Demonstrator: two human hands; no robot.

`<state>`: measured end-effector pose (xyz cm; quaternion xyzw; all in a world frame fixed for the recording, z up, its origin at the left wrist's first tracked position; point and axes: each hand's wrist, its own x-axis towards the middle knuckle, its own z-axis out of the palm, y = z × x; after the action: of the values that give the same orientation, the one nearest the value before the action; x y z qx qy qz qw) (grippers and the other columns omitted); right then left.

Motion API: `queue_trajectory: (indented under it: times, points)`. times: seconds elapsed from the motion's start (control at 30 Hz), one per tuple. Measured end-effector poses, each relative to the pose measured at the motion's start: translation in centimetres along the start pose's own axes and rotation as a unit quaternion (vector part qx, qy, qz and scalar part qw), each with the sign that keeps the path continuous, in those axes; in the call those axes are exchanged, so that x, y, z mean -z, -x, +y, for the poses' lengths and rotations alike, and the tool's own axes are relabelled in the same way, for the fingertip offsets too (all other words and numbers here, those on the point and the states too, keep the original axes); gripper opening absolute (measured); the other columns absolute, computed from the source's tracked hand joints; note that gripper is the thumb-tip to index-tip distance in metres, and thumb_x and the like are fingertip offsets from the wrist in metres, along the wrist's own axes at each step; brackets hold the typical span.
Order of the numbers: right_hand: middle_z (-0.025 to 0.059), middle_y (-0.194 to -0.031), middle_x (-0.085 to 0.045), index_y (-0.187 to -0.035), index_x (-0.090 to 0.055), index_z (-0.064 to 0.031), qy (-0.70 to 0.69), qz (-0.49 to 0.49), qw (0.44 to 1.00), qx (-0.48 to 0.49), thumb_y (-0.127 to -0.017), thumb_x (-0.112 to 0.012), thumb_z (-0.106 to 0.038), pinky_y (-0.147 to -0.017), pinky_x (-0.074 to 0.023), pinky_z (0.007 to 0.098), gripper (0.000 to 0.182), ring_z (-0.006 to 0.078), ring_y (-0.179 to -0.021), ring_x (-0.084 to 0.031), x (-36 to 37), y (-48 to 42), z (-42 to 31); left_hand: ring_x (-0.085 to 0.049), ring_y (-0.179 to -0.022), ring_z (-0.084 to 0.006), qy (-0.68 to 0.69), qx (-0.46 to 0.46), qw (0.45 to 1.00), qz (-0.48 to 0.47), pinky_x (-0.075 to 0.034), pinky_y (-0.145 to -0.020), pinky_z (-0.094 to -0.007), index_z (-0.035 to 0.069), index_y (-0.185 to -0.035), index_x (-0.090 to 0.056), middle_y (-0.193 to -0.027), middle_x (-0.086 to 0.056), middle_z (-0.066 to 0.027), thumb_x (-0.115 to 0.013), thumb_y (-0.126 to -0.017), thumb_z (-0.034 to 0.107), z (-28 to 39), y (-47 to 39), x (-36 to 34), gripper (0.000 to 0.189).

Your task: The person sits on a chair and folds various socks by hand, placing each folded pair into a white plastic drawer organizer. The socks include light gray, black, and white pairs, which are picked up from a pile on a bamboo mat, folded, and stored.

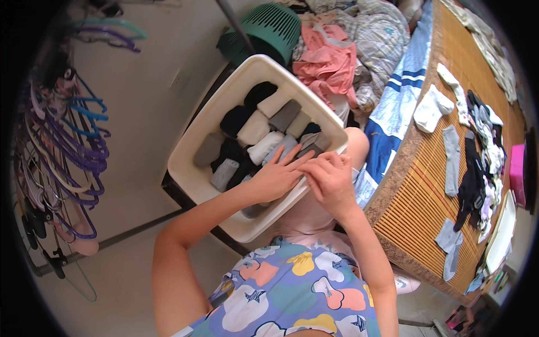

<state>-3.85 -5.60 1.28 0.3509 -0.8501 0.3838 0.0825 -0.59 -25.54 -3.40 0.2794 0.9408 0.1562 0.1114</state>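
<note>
A cream plastic bin [189, 160] stands tilted in view before me, with rolled socks packed in rows inside. Among them are a black roll [236, 121], a cream roll [253, 128], a dark grey roll [285, 116] and a white roll [265, 147]. My left hand [280, 177] reaches into the bin, fingers spread, its tips by a light grey roll [280, 148] and a grey-brown roll [313, 143]. At the bin's near right rim is my right hand [330, 181], fingers bent and close to the left fingertips. Whether it pinches anything is hidden.
On the right, a bamboo mat [408, 202] carries a white sock [433, 108], a grey sock [452, 160] and a heap of clothing [488, 139]. A green basket [269, 29] and pink clothing [328, 59] lie beyond the bin. Hangers [71, 147] hang left.
</note>
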Motion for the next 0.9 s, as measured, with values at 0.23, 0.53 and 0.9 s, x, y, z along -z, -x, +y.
queue_trajectory:
  times: [0.23, 0.53, 0.9]
  points:
    - [-0.0015, -0.096, -0.067, -0.097, -0.071, -0.0141, -0.033, -0.025, 0.999, 0.03, -0.082, -0.074, -0.02, -0.09, -0.0396, 0.0386, 0.017, 0.0216, -0.099, -0.058, 0.1, 0.1, 0.3, -0.013, -0.155, -0.034, -0.004, 0.001, 0.998, -0.056, -0.017, -0.121, -0.06, 0.02, -0.158, -0.03, -0.168, -0.019, -0.0053, -0.045, -0.103, 0.034, -1.3, 0.5, -0.1, 0.058]
    - [-0.0022, -0.099, -0.065, -0.096, -0.067, -0.0149, -0.03, -0.087, 0.99, 0.11, -0.067, -0.082, -0.031, -0.091, -0.0419, 0.0416, 0.036, 0.0224, -0.104, -0.057, 0.9, 0.9, -1.1, -0.004, -0.153, -0.0434, -0.109, 0.159, 0.978, 0.082, -0.014, -0.115, -0.0697, 0.023, -0.158, -0.032, -0.168, -0.013, -0.0109, -0.052, -0.097, 0.053, -4.9, -2.2, 0.2, 0.07]
    - [-0.0029, -0.091, -0.062, -0.093, -0.065, -0.0152, 0.026, -0.034, 0.992, 0.121, -0.067, -0.079, -0.019, -0.086, -0.0438, 0.0378, 0.029, 0.0202, -0.097, -0.06, -1.2, 2.0, -2.2, 0.001, -0.153, -0.0461, -0.058, 0.327, 0.938, 0.095, -0.012, -0.11, -0.078, 0.023, -0.162, -0.018, -0.17, -0.001, -0.0108, -0.054, -0.095, 0.059, -7.3, -0.1, 0.4, 0.084]
